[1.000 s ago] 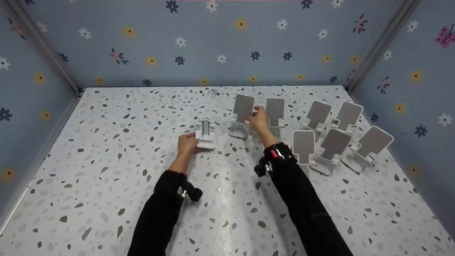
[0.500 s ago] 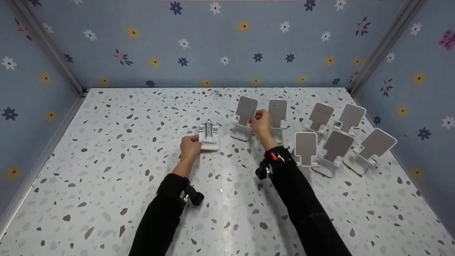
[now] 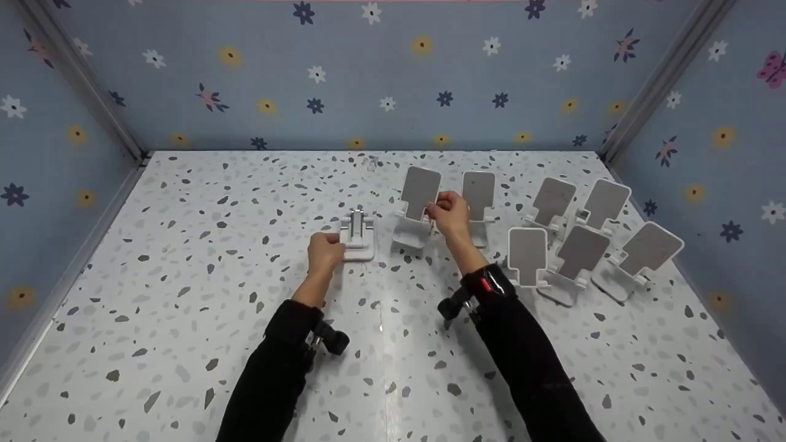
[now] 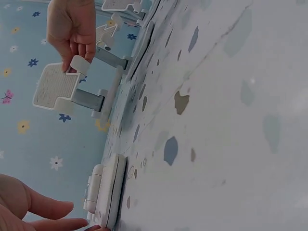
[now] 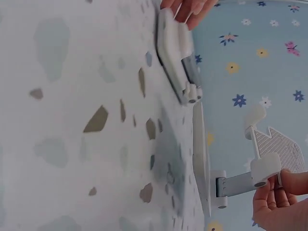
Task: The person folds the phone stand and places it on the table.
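A folded white phone stand (image 3: 357, 238) lies on the speckled table, left of the other stands. My left hand (image 3: 325, 252) pinches its left edge between thumb and fingers; the left wrist view shows these fingertips at the end of the base (image 4: 115, 187). An unfolded phone stand (image 3: 420, 191) with a grey plate stands to the right of the folded one. My right hand (image 3: 451, 213) pinches the lower right corner of that plate, near a small support hook (image 5: 266, 166). In the right wrist view, its grey hinged arm (image 5: 236, 185) rises from the base.
Another unfolded phone stand (image 3: 478, 195) stands just behind my right hand. Several more, such as a front one (image 3: 527, 256) and a far-right one (image 3: 651, 248), are grouped at the right. Flower-patterned panels (image 3: 368, 80) wall the table at the back and sides.
The unfolded stand in my right hand has shifted slightly left and toward me, and the hand with it. My left hand stays at the folded stand. The head view has shifted a little.
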{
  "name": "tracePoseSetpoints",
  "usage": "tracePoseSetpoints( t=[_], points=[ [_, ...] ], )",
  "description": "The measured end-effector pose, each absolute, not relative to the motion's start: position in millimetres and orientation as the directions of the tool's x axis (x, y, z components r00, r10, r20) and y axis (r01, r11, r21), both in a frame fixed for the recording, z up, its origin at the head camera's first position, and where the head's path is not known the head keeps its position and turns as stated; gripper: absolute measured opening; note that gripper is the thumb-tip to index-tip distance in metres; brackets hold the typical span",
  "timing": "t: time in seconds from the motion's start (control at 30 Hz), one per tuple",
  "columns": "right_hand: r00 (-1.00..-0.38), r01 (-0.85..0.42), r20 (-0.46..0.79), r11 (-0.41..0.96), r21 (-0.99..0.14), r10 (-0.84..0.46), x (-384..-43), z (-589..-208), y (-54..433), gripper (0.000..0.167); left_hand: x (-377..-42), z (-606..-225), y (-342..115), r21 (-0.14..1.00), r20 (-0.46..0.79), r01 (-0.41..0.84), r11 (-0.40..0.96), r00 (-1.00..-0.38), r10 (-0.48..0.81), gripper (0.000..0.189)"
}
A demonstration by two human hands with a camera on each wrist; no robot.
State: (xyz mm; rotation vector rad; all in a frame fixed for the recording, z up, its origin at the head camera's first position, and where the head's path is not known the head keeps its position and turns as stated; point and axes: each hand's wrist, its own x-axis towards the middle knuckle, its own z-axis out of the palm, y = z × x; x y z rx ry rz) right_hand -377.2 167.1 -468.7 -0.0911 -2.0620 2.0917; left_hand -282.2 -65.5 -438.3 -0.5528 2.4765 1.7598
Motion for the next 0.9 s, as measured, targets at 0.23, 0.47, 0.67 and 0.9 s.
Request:
tracePoseSetpoints(
  t=[0.23, 0.47, 0.67, 0.9],
  points=[
    [-0.986, -0.09, 0.078, -0.079, -0.993, 0.149, -299.8, -379.8, 145.2, 0.013, -276.4, -423.2, -60.2, 0.939, -0.124, -0.188, 0.287, -0.966, -0.227, 0.037],
    [-0.982, -0.187, 0.183, -0.133, -0.973, 0.046, -275.3, -365.7, 149.1, 0.012, -260.6, -406.5, -34.4, 0.987, -0.037, -0.051, 0.153, -0.995, -0.093, 0.037],
    [-0.965, -0.261, 0.26, -0.156, -0.953, 0.026, -261.3, -365.4, 153.8, 0.013, -247.5, -402.1, -15.2, 0.995, -0.097, -0.097, 0.005, -0.995, 0.027, 0.037],
    [-0.957, -0.283, 0.291, -0.18, -0.942, -0.018, -249.6, -362.5, 156.5, 0.014, -237.0, -405.0, -6.6, 0.985, -0.096, -0.115, -0.127, -0.985, 0.146, 0.036]
  ],
)
